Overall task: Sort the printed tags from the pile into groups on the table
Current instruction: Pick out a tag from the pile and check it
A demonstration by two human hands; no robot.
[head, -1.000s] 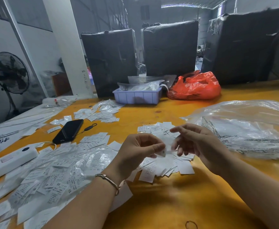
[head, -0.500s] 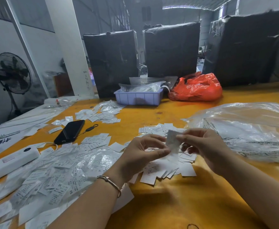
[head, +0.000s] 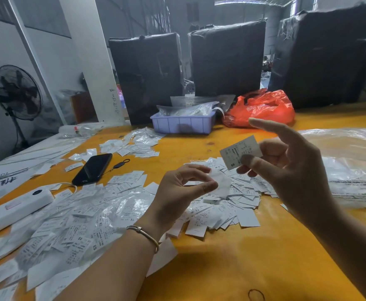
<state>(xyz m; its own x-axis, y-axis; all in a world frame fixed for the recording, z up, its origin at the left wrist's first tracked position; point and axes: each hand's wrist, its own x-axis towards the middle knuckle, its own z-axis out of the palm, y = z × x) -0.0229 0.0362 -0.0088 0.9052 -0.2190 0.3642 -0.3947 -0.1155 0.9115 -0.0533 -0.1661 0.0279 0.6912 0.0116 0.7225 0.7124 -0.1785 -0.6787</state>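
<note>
My right hand (head: 286, 161) is raised over the table and pinches one white printed tag (head: 238, 152) marked S between thumb and fingers, the index finger sticking up. Lower and to the left, my left hand (head: 184, 190) curls thumb to fingers just above a group of white tags (head: 232, 203); whether it holds a thin tag or film I cannot tell. A big loose pile of tags (head: 73, 224) mixed with clear wrappers covers the left of the yellow table (head: 242, 257). Another small group of tags (head: 134, 146) lies farther back.
A black phone (head: 93, 168) and a white device (head: 15, 209) lie left. A lilac tray (head: 183, 123) and a red plastic bag (head: 262, 109) sit at the back before black wrapped bales (head: 227, 57). A clear bag of sheets (head: 351, 166) fills the right. A rubber band (head: 256, 294) lies near the front edge.
My right hand has lifted a tag up and to the right, away from the left hand. The left hand has stayed low over the group of tags.
</note>
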